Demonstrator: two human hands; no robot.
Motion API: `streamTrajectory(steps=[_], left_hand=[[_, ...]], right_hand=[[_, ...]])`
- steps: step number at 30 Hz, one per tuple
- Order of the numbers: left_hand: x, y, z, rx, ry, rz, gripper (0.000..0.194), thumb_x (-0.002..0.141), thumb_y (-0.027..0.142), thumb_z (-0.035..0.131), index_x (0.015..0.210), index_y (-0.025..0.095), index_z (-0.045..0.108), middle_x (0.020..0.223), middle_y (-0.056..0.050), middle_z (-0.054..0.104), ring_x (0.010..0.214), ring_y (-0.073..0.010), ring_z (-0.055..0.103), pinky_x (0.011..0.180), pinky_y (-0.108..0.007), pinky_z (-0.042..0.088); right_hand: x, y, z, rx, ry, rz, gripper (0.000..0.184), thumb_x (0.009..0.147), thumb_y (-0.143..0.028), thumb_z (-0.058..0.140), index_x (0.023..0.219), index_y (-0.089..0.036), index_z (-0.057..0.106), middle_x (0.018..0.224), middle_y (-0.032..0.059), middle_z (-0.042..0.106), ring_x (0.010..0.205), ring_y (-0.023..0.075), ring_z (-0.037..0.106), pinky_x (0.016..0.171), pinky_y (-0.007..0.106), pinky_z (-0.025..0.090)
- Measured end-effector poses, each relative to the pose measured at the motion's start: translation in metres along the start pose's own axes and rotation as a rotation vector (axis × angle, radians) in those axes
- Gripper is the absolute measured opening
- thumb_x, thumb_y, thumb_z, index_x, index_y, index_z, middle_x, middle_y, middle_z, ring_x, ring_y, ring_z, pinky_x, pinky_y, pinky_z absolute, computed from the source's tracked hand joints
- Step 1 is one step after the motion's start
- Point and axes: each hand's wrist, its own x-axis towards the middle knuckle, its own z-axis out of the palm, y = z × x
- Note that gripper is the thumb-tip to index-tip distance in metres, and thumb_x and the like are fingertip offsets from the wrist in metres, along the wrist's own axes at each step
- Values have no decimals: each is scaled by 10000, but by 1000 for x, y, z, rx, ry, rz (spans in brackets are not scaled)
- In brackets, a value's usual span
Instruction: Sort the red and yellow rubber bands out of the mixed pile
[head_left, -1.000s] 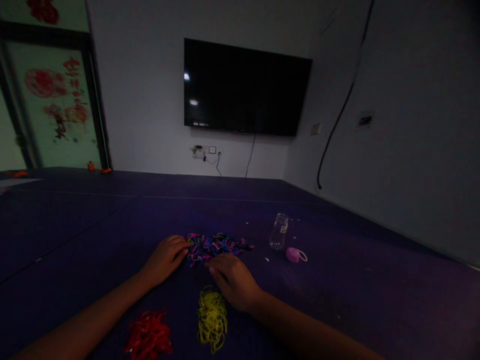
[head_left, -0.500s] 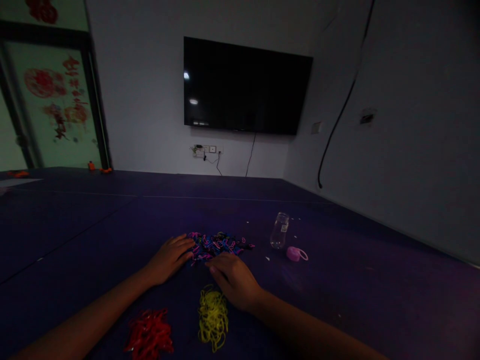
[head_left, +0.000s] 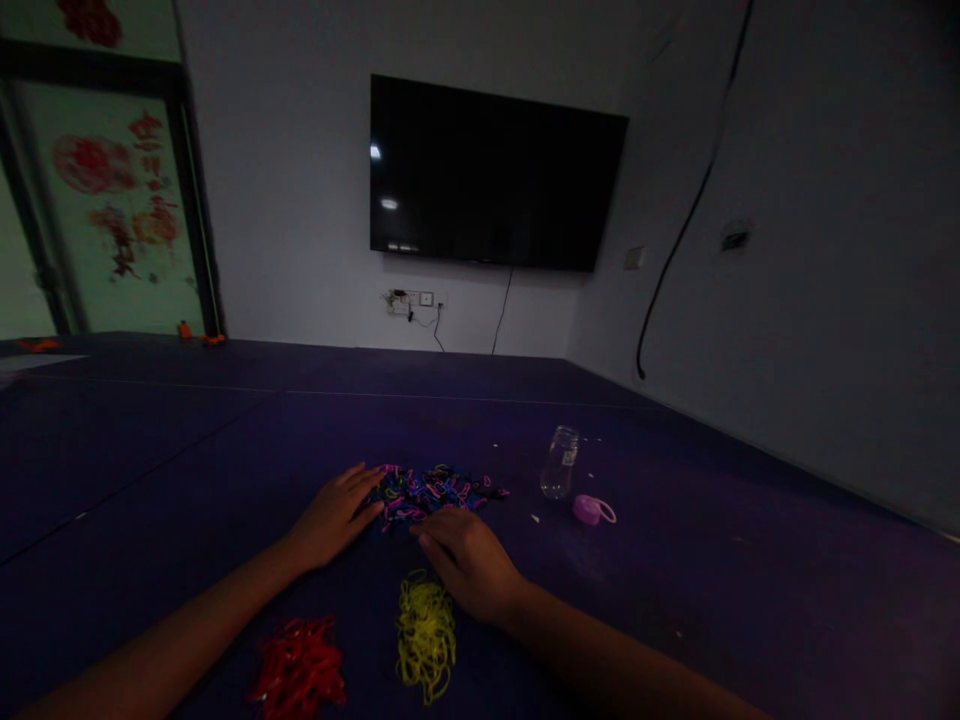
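Note:
A loose pile of mixed rubber bands (head_left: 435, 488), mostly blue, pink and black, lies on the dark purple surface in front of me. At its left edge rests my left hand (head_left: 341, 512), open, its fingers stretched out and the tips touching the bands. My right hand (head_left: 469, 560) is at the near edge of the pile with fingers bent and drawn together towards the thumb; anything between the fingertips is hidden. Closer to me are a heap of yellow rubber bands (head_left: 426, 637), just below my right hand, and a heap of red rubber bands (head_left: 301, 668) beside my left forearm.
Right of the pile stands a clear bottle (head_left: 559, 465), uncapped, with a pink lid (head_left: 588, 510) and its loop lying beside it. Small white scraps (head_left: 535, 518) are scattered nearby. Beyond the purple surface (head_left: 225, 430) is a wall with a television (head_left: 495, 175).
My left hand has shifted slightly left, away from the pile, uncovering more bands at its left edge. My right hand has hardly moved.

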Motion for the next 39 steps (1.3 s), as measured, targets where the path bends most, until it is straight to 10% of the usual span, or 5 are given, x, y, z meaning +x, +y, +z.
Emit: streamTrajectory(steps=[23, 39], left_hand=[[3, 24, -24, -106, 114, 24, 135, 835, 273, 523, 837, 203, 639, 855, -44, 676, 864, -224, 610, 795, -368, 472], [4, 16, -18, -109, 77, 28, 296, 880, 226, 437, 758, 201, 705, 855, -48, 712, 862, -209, 627, 809, -368, 485]], right_hand=[[1, -2, -2, -16, -30, 4, 301, 942, -198, 371, 818, -179, 645, 908, 59, 679, 897, 168, 601, 804, 298, 444], [2, -2, -2, 1, -33, 7, 292, 941, -191, 373, 834, -178, 645, 919, 62, 679, 892, 163, 604, 802, 290, 443]])
